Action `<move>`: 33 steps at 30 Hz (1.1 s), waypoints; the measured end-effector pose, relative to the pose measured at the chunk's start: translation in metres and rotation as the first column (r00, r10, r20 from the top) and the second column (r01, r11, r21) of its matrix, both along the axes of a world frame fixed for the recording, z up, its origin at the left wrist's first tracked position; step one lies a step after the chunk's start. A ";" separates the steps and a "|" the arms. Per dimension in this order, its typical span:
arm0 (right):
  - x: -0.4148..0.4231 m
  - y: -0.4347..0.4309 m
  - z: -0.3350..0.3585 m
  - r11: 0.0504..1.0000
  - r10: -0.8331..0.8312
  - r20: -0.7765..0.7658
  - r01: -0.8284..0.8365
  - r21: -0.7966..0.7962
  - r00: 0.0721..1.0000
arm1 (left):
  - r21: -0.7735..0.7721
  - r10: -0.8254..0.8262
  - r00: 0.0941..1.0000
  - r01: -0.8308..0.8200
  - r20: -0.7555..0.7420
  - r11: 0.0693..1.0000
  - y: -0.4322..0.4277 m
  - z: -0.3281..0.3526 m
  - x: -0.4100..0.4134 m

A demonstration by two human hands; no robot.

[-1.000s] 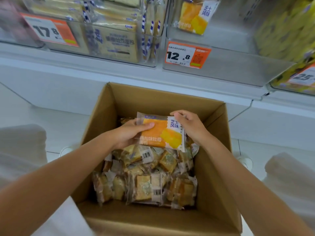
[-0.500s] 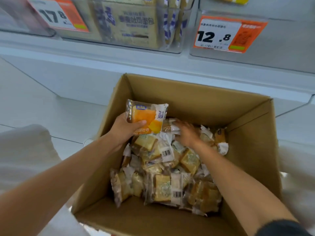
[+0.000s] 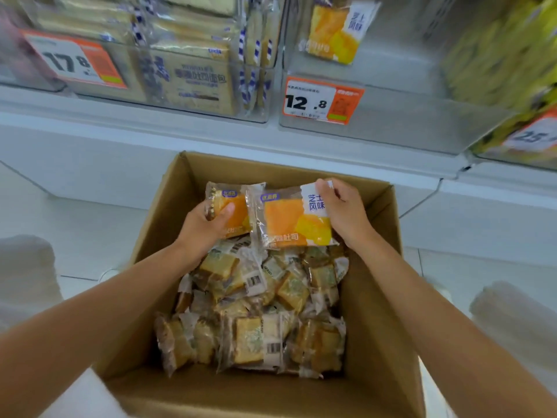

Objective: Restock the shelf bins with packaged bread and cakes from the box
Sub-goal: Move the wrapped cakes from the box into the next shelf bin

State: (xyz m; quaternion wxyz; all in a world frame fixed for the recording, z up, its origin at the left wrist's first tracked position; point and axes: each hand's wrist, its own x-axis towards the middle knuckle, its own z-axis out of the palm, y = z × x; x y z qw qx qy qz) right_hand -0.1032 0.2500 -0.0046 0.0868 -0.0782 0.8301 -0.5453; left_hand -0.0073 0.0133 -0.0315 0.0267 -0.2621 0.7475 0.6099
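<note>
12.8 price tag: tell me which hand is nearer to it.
Right. The right hand, pinching an orange packet, is almost directly below the 12.8 price tag; the left hand, gripping a second orange packet, sits below and well off to its left.

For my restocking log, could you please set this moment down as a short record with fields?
left hand: grips the first orange pack above the box
right hand: pinches the second orange pack by its white end, its edge in front of the first
box: open, below the shelf, with many small wrapped cakes inside
bin tagged 12.8: one matching pack visible
bin tagged 17.8: stacked with bread loaves
</note>
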 end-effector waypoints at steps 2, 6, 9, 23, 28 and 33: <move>0.012 -0.003 0.020 0.993 -0.060 0.097 0.069 -0.095 0.993 | 0.152 -0.118 0.992 0.110 0.046 0.982 0.016 0.016 0.000; 0.029 -0.011 0.051 0.977 -0.142 0.194 0.169 -0.132 0.971 | 0.269 -0.230 0.969 0.199 0.086 0.942 0.053 0.055 -0.002; 0.029 0.000 0.079 0.981 -0.030 0.282 0.082 -0.173 0.959 | 0.312 -0.207 0.978 0.208 -0.037 0.927 0.063 0.081 -0.006; -0.125 0.026 0.200 0.858 -0.099 0.101 0.136 -0.496 0.990 | -0.457 -0.163 0.814 -0.137 -0.558 0.879 0.035 0.213 -0.178; -0.199 0.006 0.173 0.985 -0.072 0.097 0.086 -0.147 0.993 | -0.536 -0.280 0.802 -0.058 -0.527 0.842 0.020 0.186 -0.217; -0.244 -0.016 0.131 0.979 -0.080 0.065 0.066 0.193 0.995 | -0.456 -0.263 0.749 -0.059 -0.609 0.888 0.016 0.171 -0.219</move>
